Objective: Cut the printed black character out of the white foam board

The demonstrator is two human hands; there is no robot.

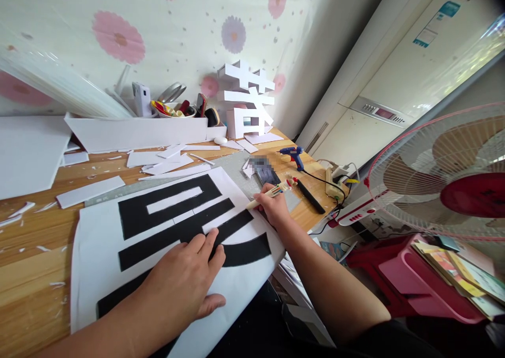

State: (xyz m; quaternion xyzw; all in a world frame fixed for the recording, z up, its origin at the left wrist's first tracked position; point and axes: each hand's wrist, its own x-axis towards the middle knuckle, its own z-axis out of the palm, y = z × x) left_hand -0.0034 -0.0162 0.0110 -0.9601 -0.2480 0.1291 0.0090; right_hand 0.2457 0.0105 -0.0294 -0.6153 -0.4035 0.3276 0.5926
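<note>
A large white sheet (94, 252) printed with a big black character (173, 221) lies on the wooden table (31, 279). My left hand (185, 281) lies flat on it, fingers stretched out over the black strokes, pressing the sheet down. My right hand (272, 208) is closed round a cream pen (270, 192) with a small figure on its top end. The pen's tip touches the sheet's right edge, near the end of a black stroke.
White foam strips (165, 163) and boards litter the table's back. A white foam 3D character (246, 102) stands by the wall near a box of tools (173, 109). A blue glue gun (294, 155), a phone (266, 175) and a black ruler (311, 196) lie right. A fan (445, 173) stands at right.
</note>
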